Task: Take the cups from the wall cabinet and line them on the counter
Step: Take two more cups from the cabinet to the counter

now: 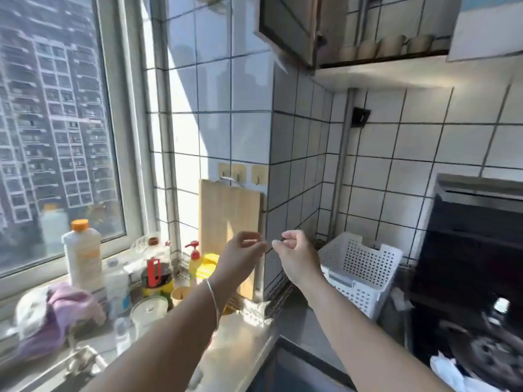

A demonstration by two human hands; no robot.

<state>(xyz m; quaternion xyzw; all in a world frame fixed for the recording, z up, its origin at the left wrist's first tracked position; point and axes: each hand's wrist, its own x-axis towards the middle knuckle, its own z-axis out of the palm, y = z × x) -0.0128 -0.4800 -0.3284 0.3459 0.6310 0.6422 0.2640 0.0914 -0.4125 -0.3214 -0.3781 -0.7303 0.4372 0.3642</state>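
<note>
White tiles cover the kitchen wall. Up high, the wall cabinet (pixel 285 26) is open, and cream cups (pixel 387 46) sit in a row inside. Down low, the left hand (pixel 243 254) and right hand (pixel 294 251) hang over the counter (pixel 240 343), fingers curled loosely, holding nothing.

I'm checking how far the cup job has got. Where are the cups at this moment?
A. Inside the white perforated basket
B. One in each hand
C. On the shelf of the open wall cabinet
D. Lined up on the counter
C: the pale cups stand in a row on the wall cabinet shelf, door open, while the left hand and right hand are raised with nothing in their grip.
</note>
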